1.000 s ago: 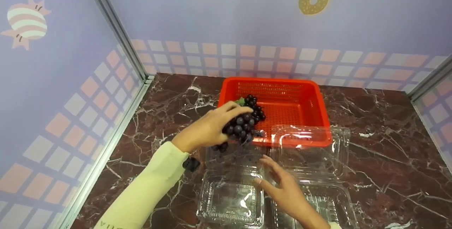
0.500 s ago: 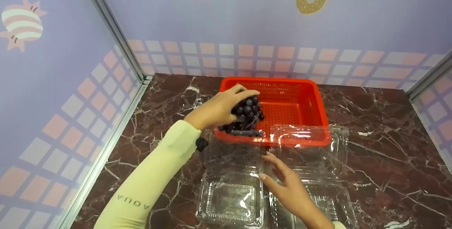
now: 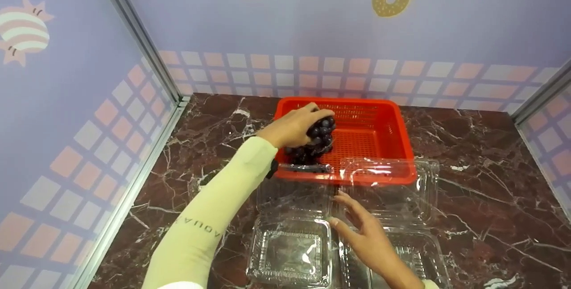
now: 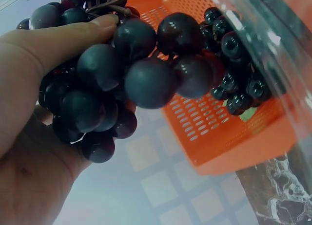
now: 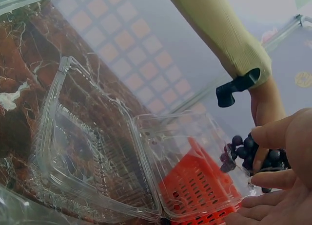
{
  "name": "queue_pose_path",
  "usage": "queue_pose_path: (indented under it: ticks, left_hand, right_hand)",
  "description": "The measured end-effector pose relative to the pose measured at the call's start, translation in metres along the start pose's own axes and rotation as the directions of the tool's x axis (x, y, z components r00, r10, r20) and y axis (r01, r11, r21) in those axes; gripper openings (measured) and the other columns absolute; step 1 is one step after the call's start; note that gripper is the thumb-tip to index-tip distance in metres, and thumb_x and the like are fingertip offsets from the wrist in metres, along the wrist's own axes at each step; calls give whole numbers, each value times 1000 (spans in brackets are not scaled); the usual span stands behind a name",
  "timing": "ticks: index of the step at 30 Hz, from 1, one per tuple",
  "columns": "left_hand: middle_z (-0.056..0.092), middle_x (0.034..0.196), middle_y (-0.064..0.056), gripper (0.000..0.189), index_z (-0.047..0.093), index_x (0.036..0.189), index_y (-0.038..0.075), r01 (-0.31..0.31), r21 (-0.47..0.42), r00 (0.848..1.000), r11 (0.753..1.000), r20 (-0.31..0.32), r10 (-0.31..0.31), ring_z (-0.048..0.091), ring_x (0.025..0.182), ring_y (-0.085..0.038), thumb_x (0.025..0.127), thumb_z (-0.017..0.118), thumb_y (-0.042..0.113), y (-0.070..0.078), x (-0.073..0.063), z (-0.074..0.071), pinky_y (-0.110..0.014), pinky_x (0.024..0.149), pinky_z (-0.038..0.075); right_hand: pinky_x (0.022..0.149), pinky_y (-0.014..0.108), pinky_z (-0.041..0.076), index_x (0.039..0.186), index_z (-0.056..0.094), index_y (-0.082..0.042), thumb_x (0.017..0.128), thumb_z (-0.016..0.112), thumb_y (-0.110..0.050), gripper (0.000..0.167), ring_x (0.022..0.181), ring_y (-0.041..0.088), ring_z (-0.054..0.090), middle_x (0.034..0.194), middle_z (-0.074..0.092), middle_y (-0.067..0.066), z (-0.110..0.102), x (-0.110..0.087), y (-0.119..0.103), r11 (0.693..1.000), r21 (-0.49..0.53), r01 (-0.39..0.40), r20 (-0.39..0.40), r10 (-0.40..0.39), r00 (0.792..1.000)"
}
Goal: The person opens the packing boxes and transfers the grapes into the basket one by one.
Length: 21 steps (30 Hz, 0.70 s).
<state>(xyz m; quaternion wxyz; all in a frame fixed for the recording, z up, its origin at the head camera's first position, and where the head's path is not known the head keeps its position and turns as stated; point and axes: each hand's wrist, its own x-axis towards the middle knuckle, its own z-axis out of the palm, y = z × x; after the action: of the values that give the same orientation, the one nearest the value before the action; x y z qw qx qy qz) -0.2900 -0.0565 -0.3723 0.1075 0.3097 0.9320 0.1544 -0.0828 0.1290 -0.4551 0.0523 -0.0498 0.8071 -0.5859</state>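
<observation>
My left hand grips a bunch of large dark grapes over the left part of the red basket. In the left wrist view the thumb lies across the grapes near the brown stem. Another bunch of smaller dark grapes, with a bit of green leaf, sits inside the basket. My right hand holds nothing; its fingers are spread loosely over the inner edges of two clear plastic boxes, a left box and a right box.
Both boxes stand with hinged lids raised. The left lid and the right lid lean at the basket's front edge, partly overlapping it. Dark marbled tabletop surrounds them, with patterned walls behind and at the sides.
My left hand has carried the grapes from above the left lid back and to the right, over the basket. The right hand has barely moved.
</observation>
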Motion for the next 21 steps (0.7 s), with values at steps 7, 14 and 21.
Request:
queue_pose_path:
  ticks: [7,14,21]
  left_hand:
    - [45,137,-4,79,33,148,36,-22,45,995,999,99,18,57,117,-23,85,72,9,6,12,17,-39,91,54]
    - [44,146,-7,67,40,147,28,-47,165,978,985,208,12,48,131,-26,89,68,13,9,18,37,-42,105,46]
    - [45,150,-4,58,40,149,23,-74,196,956,978,293,13,41,139,-22,95,61,20,6,19,49,-39,115,35]
  right_hand:
    - [109,37,37,137,51,-10,88,69,-18,53,136,30,44,153,40,9,-3,0,2,1000,-14,15,-16,-15,1000]
    - [111,34,35,136,51,-7,89,68,-16,51,138,28,43,152,41,11,-7,1,-1,1000,14,21,-23,-20,1000]
    - [106,29,42,138,50,-14,89,68,-20,52,134,24,47,154,37,4,-21,7,-7,999,-23,-26,-42,25,999]
